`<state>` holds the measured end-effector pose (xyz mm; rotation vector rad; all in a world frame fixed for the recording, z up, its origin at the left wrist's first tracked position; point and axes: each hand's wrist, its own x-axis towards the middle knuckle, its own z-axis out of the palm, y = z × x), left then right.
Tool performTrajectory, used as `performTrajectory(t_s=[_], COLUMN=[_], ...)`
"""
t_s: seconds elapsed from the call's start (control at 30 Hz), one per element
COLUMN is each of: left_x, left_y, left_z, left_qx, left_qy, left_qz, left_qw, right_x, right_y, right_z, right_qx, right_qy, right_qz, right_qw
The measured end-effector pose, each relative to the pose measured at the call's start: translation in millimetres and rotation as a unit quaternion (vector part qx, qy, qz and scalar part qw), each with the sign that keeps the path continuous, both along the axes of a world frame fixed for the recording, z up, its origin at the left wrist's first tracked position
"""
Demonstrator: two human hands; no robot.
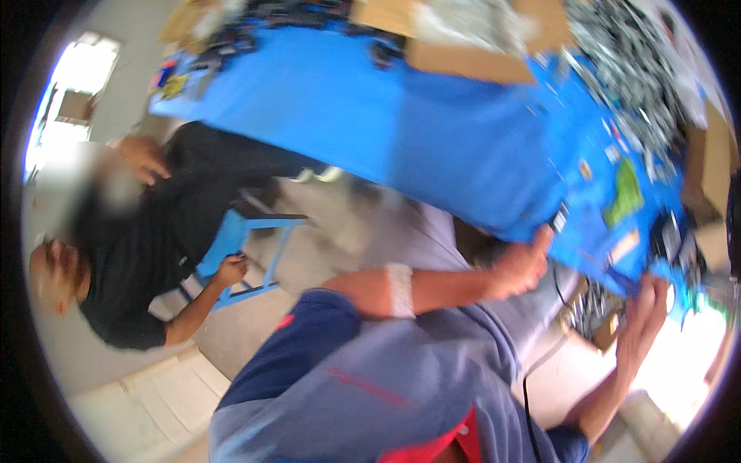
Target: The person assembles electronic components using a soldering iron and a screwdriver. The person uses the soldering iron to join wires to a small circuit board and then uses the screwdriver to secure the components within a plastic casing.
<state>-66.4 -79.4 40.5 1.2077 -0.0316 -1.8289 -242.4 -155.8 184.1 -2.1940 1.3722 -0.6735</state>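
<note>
My left hand [523,268] is closed at the near edge of the blue-covered table [471,147], a white band round its forearm. From its fingertips sticks a small black-and-white piece [561,218], blurred, its kind unclear. Farther right, my right hand [647,309] is raised at the table's corner, its fingers bent together beside a light blue item [661,268]. Blur hides whether those fingers grip it. A green cloth [625,193] lies on the table beyond my hands.
A heap of grey metal parts [629,69] covers the far right of the table. An open cardboard box [471,62] holding clear plastic stands at the back, with dark parts [270,11] to its left. At left is a person in black [170,231] near a blue stool [247,247].
</note>
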Motion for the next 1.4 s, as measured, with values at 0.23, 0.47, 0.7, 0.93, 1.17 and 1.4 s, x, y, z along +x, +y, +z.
performTrajectory(t_s=[0.23,0.47,0.7,0.93,1.17,1.4], left_x=[1.9,5.1,5.0,4.8,4.5,4.4], left_y=[6.1,4.9,6.5,6.6,5.1,6.4], left_z=[4.1,9.9,4.0,4.6,8.8,4.4], left_qx=[-0.053,-0.052,-0.055,-0.057,-0.055,-0.053], left_qy=[-0.029,-0.037,-0.044,-0.055,-0.055,-0.048], left_qz=[-0.024,-0.047,-0.046,-0.046,-0.048,-0.034], left_qw=[0.998,0.997,0.996,0.996,0.996,0.997], right_x=[6.5,14.5,8.4,14.8,10.7,9.7], right_y=[0.7,7.4,0.5,7.2,-0.2,1.3], right_z=[16.1,12.3,10.7,22.9,8.6,12.3], right_qx=[0.109,0.053,0.029,0.116,0.035,0.073], right_qy=[-0.072,-0.111,-0.070,-0.099,-0.065,-0.095], right_qz=[0.001,0.030,0.028,0.035,0.013,0.032], right_qw=[0.991,0.992,0.997,0.988,0.997,0.992])
